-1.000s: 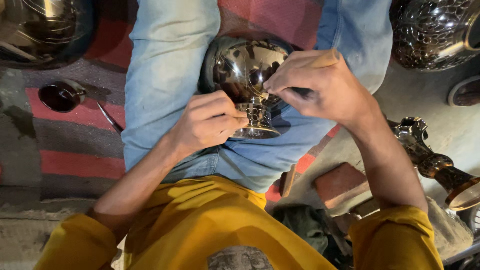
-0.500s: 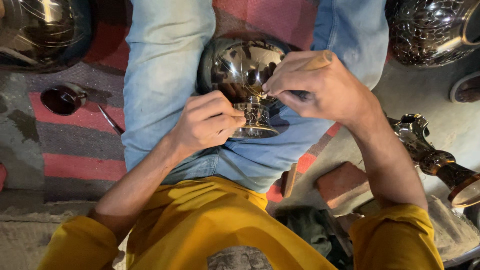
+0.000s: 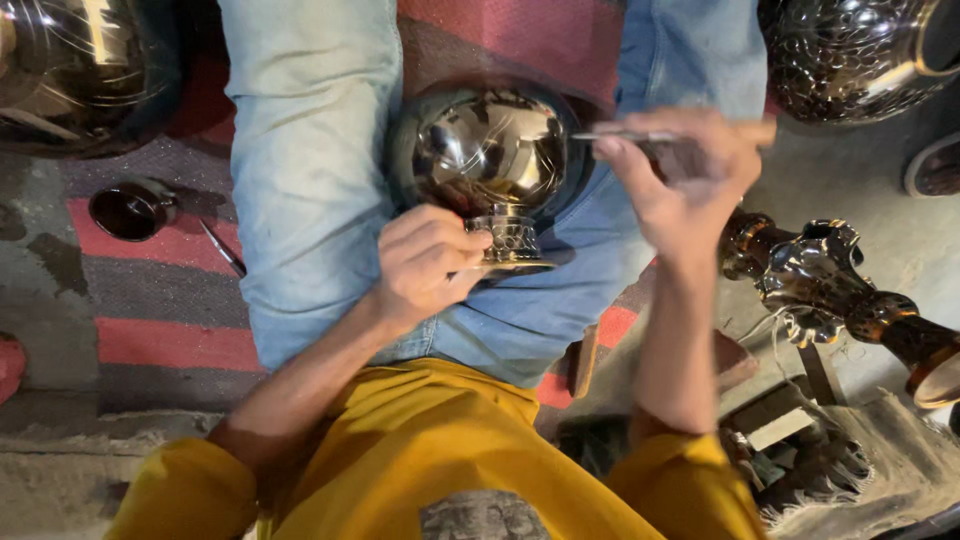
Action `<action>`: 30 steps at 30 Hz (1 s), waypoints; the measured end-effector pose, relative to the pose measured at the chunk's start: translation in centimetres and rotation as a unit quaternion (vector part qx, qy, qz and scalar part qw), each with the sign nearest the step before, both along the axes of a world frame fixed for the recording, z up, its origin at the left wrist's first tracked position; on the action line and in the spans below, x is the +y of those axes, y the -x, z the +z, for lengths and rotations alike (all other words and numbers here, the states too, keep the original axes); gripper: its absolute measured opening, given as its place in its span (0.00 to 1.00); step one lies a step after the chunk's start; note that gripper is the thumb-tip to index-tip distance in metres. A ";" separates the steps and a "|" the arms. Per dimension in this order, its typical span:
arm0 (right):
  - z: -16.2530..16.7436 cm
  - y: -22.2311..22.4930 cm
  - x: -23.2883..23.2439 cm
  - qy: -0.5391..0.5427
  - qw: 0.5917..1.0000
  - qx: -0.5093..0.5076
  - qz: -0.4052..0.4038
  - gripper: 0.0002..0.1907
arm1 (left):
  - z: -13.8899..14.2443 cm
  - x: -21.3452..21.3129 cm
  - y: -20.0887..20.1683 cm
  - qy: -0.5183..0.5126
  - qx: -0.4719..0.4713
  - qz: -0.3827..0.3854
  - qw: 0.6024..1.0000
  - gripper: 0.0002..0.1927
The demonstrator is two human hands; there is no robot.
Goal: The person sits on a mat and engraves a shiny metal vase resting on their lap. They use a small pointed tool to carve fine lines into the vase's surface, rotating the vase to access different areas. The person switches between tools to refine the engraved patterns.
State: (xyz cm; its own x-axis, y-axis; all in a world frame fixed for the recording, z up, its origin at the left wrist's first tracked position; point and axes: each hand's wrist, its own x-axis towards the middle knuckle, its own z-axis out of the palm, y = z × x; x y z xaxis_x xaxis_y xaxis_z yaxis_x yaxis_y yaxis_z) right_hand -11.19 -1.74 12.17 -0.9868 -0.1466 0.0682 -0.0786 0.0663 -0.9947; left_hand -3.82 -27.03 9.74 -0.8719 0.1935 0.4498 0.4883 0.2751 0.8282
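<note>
The right hand (image 3: 690, 175) has lifted away from the patterned base, where it was pinching a moment ago, and now sits beside the bowl's rim, fingers closed on a thin grey metal tool (image 3: 625, 135) whose tip points at the rounded, shiny silver metal goblet (image 3: 490, 155). The goblet stays in the lap, on the blue jeans (image 3: 310, 180), between the knees. The left hand (image 3: 425, 260) keeps its closed grip on the goblet's patterned foot. An ornate brass stand (image 3: 830, 285) lies on the floor, right.
</note>
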 end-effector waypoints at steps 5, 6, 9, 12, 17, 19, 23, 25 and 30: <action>-2.1 -6.8 -2.8 0.045 0.984 -0.036 -0.170 0.09 | -1.3 2.3 -3.1 -0.001 0.001 0.055 0.998 0.19; -2.0 -8.0 -3.8 0.050 0.977 -0.060 -0.201 0.09 | -1.3 2.4 -3.4 0.004 0.001 0.058 0.998 0.19; -1.7 -9.7 -6.9 0.037 0.955 -0.099 -0.276 0.09 | -1.5 1.9 -3.7 0.011 0.006 0.052 0.999 0.20; -1.5 -10.4 -8.3 -0.015 0.944 -0.088 -0.318 0.09 | -1.8 1.9 -4.1 0.013 0.009 0.050 0.999 0.19; -1.5 -10.9 -7.2 -0.039 0.939 -0.079 -0.332 0.08 | -2.5 3.8 -5.0 0.011 0.012 0.051 0.999 0.18; -1.5 -11.1 -6.4 -0.045 0.939 -0.078 -0.333 0.08 | -2.6 4.6 -5.3 0.007 0.012 0.049 0.999 0.18; -1.5 -10.9 -5.9 -0.037 0.931 -0.082 -0.353 0.08 | -2.7 5.5 -5.3 0.007 0.014 0.047 0.999 0.18; -1.5 -10.8 -5.9 -0.047 0.929 -0.085 -0.358 0.08 | -2.7 5.6 -5.2 0.009 0.016 0.049 0.999 0.17; -1.2 -10.8 -5.3 -0.071 0.928 -0.086 -0.355 0.07 | -2.6 6.2 -5.2 0.004 0.015 0.042 0.999 0.17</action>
